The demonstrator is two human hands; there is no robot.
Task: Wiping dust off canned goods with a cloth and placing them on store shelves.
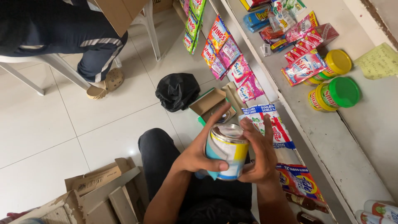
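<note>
Person seated, head cam looking down at lap. Both hands clamped on a tin can [227,150] w/ silver top and a blue, white & yellow label, held upright just above the knees. Left hand [202,154] wraps the can's left side, thumb across the front of the label, index finger raised past the rim. Right hand [258,154] cups the right side & back, fingers spread along the top edge.

Below/behind the can on the floor: small open cardboard box [209,102] w/ green edge, touching a black plastic bag [177,90]. Bottom left: torn cardboard pieces [97,195] on the white tiled floor [49,132].

Right of the hands runs a white counter [331,141]. Hanging off its front edge: strips of detergent sachets [226,52], pink, red & green. On top, two jars side by side: green-lidded jar [336,94] and yellow-lidded jar [333,64], plus more red sachets [304,66] & a yellow paper note [379,61]. Blue-orange packets [302,182] hang near the right wrist.

Top left: another person's leg [97,56] in dark trousers, sandal on, seated on a white plastic chair [49,62], well apart from the can.
</note>
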